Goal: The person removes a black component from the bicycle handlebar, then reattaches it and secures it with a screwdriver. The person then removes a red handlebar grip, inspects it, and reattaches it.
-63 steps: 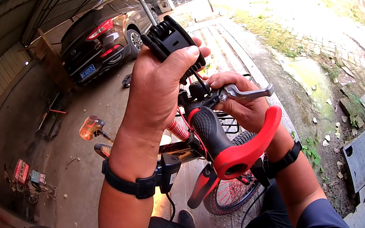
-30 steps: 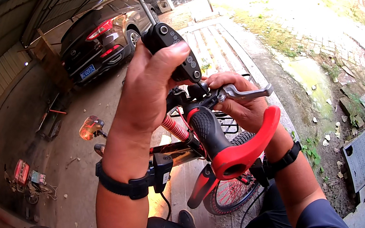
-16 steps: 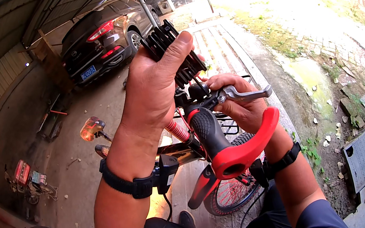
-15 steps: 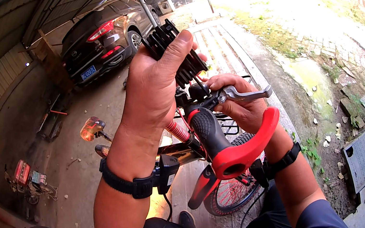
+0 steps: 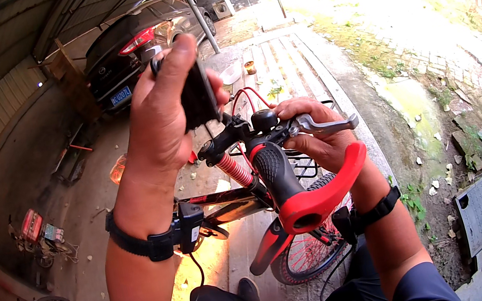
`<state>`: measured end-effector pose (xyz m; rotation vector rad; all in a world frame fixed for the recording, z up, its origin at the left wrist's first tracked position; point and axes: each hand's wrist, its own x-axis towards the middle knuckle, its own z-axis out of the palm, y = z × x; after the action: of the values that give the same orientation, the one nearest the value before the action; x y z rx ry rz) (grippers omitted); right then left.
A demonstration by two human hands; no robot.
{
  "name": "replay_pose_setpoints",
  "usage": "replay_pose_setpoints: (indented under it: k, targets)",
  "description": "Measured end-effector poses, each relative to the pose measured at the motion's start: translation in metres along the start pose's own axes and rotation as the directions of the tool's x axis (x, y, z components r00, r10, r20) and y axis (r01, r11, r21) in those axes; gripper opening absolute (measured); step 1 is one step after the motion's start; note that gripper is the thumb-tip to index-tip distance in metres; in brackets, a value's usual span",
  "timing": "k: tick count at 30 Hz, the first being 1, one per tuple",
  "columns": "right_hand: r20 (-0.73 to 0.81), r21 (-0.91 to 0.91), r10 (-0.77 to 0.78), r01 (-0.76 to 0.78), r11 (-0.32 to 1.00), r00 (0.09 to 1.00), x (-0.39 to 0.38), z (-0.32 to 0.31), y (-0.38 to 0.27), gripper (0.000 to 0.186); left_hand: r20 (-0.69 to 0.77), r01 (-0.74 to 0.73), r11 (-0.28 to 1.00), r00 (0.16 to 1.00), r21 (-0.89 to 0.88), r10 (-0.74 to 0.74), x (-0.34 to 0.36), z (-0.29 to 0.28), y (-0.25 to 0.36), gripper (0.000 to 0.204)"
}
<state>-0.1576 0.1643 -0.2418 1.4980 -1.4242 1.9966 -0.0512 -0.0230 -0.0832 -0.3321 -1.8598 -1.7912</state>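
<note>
Concrete floor (image 5: 98,272) with a parked car (image 5: 108,58) beyond, my left hand (image 5: 152,124) wrapped around a black tool (image 5: 200,99), my right hand (image 5: 332,146) pinching a silver brake lever (image 5: 332,126) near its base

Lever (image 5: 328,126) looks smooth metal, h'bar grip (image 5: 273,169) matt rubber w/ rough tex, bar end (image 5: 327,198) smooth plastic

My left hand (image 5: 158,113) grips a black multi-tool (image 5: 198,98) near the bicycle stem (image 5: 227,135); my right hand (image 5: 324,141) pinches the silver brake lever (image 5: 328,126) around its base, beside the black bell (image 5: 264,120).
</note>
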Motion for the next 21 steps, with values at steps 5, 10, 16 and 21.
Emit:
replay_pose_setpoints:
  k: [5, 10, 16, 21]
  targets:
    - [-0.016, -0.056, 0.016, -0.017, 0.998, 1.0, 0.0, 0.0, 0.003, 0.044, 0.065, 0.161, 0.987, 0.985, 0.006, -0.161, -0.009, -0.024, -0.001, 0.045]
    - [-0.04, -0.084, -0.019, 0.015, 0.996, 0.999, -0.002, 0.002, 0.006, 0.043, 0.188, 0.2, 0.971, 0.956, 0.134, -0.223, -0.018, -0.033, -0.005, 0.029]
    - [-0.058, -0.03, 0.049, -0.051, 0.998, 0.997, -0.002, 0.003, 0.003, 0.043, 0.314, 0.062, 0.872, 0.919, 0.486, -0.24, -0.023, -0.019, -0.004, 0.013]
    - [-0.089, -0.143, -0.012, -0.001, 0.99, 0.996, -0.003, 0.005, -0.001, 0.045, 0.649, -0.518, 0.509, 0.752, 0.688, -0.112, -0.011, 0.002, 0.006, 0.013]
